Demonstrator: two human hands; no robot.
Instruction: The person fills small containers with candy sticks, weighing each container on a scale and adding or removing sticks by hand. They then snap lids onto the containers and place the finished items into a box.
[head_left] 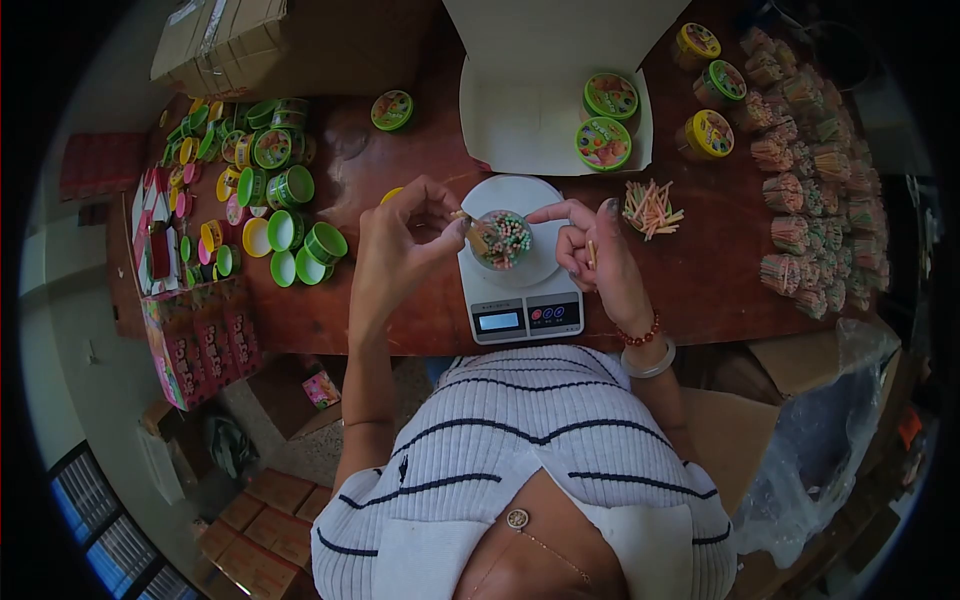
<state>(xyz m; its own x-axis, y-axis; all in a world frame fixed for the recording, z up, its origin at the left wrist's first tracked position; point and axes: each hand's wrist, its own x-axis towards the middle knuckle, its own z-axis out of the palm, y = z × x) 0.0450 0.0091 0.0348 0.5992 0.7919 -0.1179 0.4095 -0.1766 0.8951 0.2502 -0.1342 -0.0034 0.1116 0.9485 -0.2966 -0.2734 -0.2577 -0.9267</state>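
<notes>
A round clear cup packed with thin sticks with pink, green and white tips stands on a white digital kitchen scale. At the cup's left rim my left hand pinches a short pale stick between thumb and index finger. My right hand is on the other side, its index finger stretched to the cup's rim. The other fingers are curled, with a pale stick held in them. A loose pile of similar sticks lies right of the scale.
Green, yellow and pink tubs crowd the left. Bundled sticks line the right. An open white box holds two green-lidded tubs; yellow- and green-lidded tubs stand beside it. A cardboard box sits at back left.
</notes>
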